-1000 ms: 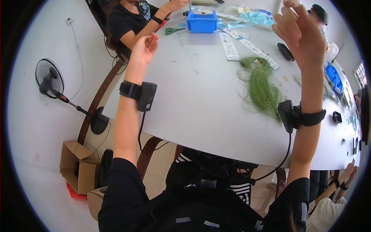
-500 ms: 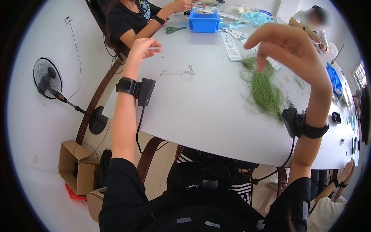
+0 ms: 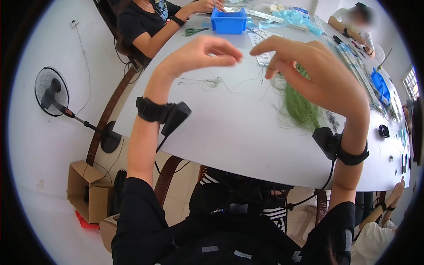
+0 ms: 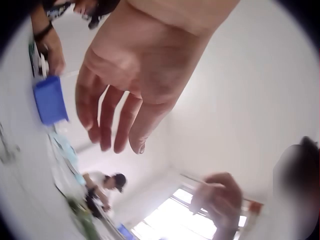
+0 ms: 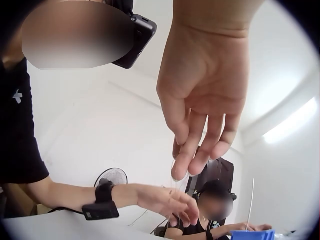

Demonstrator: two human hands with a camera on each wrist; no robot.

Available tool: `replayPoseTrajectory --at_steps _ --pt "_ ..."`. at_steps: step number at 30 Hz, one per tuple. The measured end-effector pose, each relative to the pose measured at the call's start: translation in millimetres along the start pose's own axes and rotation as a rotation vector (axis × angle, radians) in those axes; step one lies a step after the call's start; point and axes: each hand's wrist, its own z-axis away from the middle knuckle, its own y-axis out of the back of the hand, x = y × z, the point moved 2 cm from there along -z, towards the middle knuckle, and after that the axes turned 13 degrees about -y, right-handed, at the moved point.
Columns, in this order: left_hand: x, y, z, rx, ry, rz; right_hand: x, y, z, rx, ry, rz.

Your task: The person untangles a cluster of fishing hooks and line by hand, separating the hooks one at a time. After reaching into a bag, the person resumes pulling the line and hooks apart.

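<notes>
My left hand is raised over the table with its fingers loosely bent, and nothing shows in it in the left wrist view. Facing it across a small gap, my right hand hangs with bent fingers, partly in front of a bundle of green strands. By the right fingertips are thin clear loops; whether the fingers pinch them is unclear. On the table lies a tangle of fine line with small hooks, a strand running toward the right hand.
A blue bin, green-handled scissors and printed strips lie toward the far side. Light-blue ribbon is behind them. Another person sits at far left, another at far right. A black tray is at the right.
Both hands have come inward and now face each other, the right one lower than at first. The fine line on the table has shifted and spread out between them.
</notes>
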Motion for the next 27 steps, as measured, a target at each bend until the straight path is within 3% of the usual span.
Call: replayPoseTrajectory --at_steps 2,8,11,17,21,24,27 --pt "18 -23 -5 -0.092 -0.028 0.104 0 -3 -2 0.028 -0.03 0.019" --pt "19 -43 -7 0.056 0.011 0.171 7 -14 -2 0.142 0.001 0.086" --pt "20 -36 -3 0.131 0.022 0.196 8 -11 -1 0.074 -0.098 0.134" --pt "19 -22 5 0.306 -0.052 0.252 23 -19 -2 0.054 -0.052 0.006" --pt "20 -18 8 0.385 -0.114 0.259 28 -15 -4 -0.067 -0.079 -0.089" --pt "28 -11 14 -0.028 -0.213 0.278 26 -11 -5 -0.112 -0.098 -0.148" --pt "42 -15 18 -0.31 -0.278 0.266 24 -8 -4 -0.152 -0.133 -0.124"
